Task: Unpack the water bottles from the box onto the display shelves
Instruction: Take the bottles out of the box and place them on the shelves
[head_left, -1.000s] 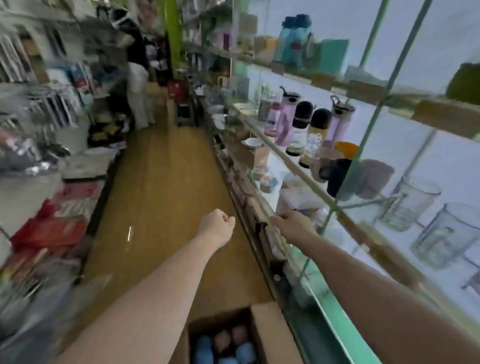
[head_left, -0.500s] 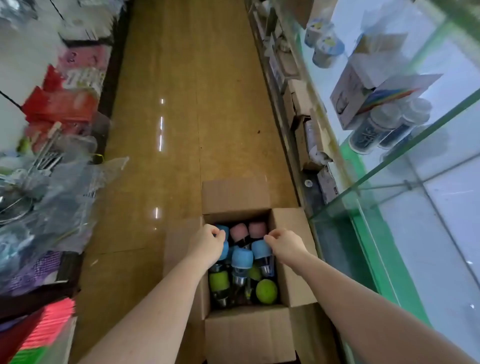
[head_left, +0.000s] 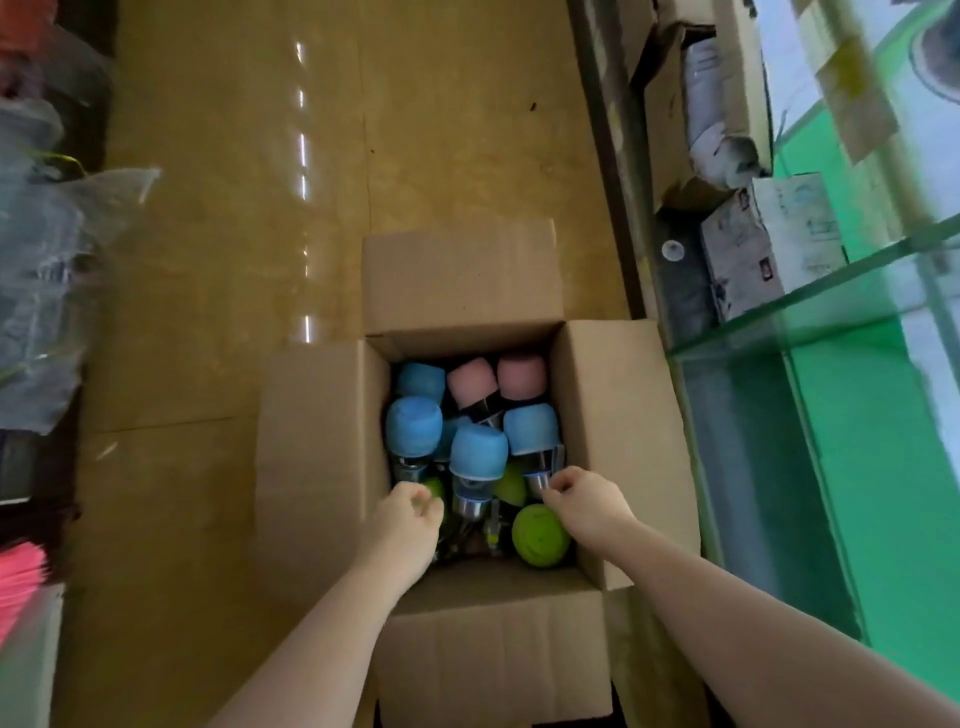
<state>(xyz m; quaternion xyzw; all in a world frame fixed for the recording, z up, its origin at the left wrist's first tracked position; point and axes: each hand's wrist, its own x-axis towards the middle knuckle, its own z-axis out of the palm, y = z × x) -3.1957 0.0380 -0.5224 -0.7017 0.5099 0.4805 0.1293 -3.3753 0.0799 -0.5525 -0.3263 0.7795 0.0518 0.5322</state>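
Presently: one cardboard box (head_left: 618, 415) on the floor (head_left: 234, 260), four flaps open, at centre frame. Inside, water bottles: four blue-capped (head_left: 478, 453), two pink-capped (head_left: 470, 382), at least two green-capped (head_left: 537, 535); some overlap, so the count is uncertain. At 2 o'clock, glass display shelves (head_left: 831, 306) and cartons (head_left: 774, 244); at 9 o'clock, plastic bags (head_left: 47, 260). Left hand (head_left: 408, 525), fingers curled, at a blue bottle's neck; grip not discernible. Right hand (head_left: 584, 501) pinches another blue bottle's metal collar.
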